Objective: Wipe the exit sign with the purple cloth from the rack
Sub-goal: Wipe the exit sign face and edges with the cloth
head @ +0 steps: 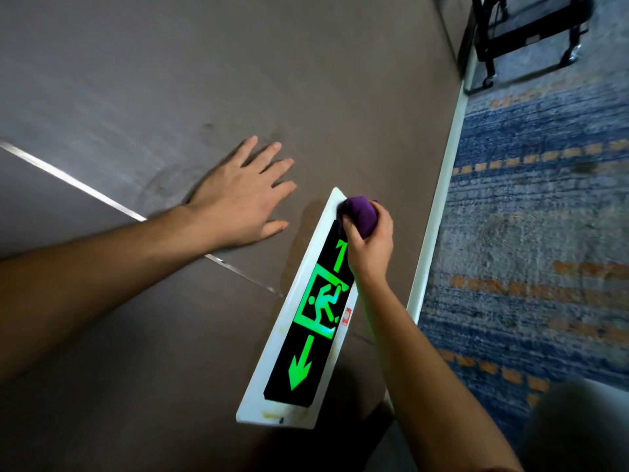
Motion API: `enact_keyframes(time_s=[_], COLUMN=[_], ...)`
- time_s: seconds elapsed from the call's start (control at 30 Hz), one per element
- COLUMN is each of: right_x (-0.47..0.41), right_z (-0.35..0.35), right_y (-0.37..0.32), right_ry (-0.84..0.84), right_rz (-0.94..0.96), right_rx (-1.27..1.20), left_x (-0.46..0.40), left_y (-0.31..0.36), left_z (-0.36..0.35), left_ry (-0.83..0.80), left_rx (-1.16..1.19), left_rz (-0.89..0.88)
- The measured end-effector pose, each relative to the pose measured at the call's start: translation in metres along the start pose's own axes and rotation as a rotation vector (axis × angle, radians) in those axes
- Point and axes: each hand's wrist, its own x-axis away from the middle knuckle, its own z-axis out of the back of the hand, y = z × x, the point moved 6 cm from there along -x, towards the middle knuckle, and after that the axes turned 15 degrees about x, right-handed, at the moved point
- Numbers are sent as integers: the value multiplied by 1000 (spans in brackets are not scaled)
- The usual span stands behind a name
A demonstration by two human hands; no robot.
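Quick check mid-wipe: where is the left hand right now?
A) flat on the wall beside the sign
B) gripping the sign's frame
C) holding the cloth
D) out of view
A: the left hand lies open, fingers spread on the wall, apart from the sign; the right hand holds the cloth.

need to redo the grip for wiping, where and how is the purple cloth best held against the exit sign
Probably as the right hand has it now: the purple cloth is bunched into a ball, so wrap the fingers around the back of the wad, coming from the carpet side, leaving the front bulge free to press on the exit sign at its far end.
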Motion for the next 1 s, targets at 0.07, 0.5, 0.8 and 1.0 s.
enact_keyframes(time_s=[0.07,0.5,0.8,1.0], right_x=[1,-6,-11,-15], right_z=[3,-12,2,-3], right_y=[10,-31,50,46], right_ry=[7,-47,-35,-48], right_rz=[-48,156,-232,-265], right_rx=[-2,-33,-42,-57], left_x=[0,-4,-4,-4], left_y=[-1,0,-1,0], left_z=[1,3,1,1], left_ry=[-5,29,14,16], left_rx=[4,33,51,41], left_rz=[8,-7,-4,-14])
